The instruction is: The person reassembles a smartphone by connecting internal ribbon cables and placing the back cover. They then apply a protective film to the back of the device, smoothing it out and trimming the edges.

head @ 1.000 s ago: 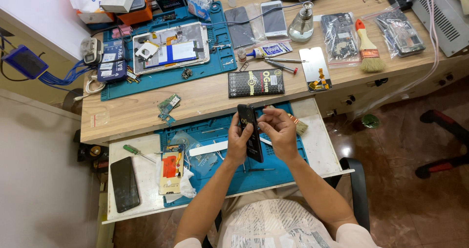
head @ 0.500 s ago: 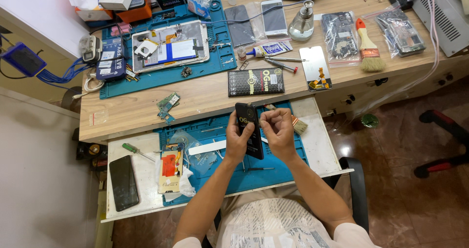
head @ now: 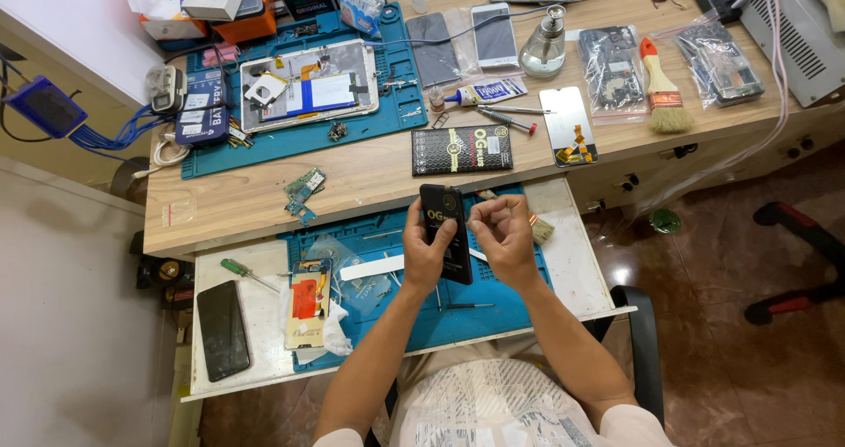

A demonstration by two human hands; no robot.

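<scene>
Holding black flat packet [head: 447, 232], both hands, left hand [head: 424, 252], right hand [head: 502, 232]

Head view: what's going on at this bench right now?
A seated person holds a slim black rectangular packet over a blue work mat. The left hand grips its side; the right hand pinches at its upper edge. A black phone and a green-handled screwdriver lie untouched to the left.

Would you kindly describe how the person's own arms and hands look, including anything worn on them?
Both arms are bare from the short white sleeves down. The left hand and right hand wear no gloves; no watch, bracelet or ring is visible on the wrists or fingers.
</scene>
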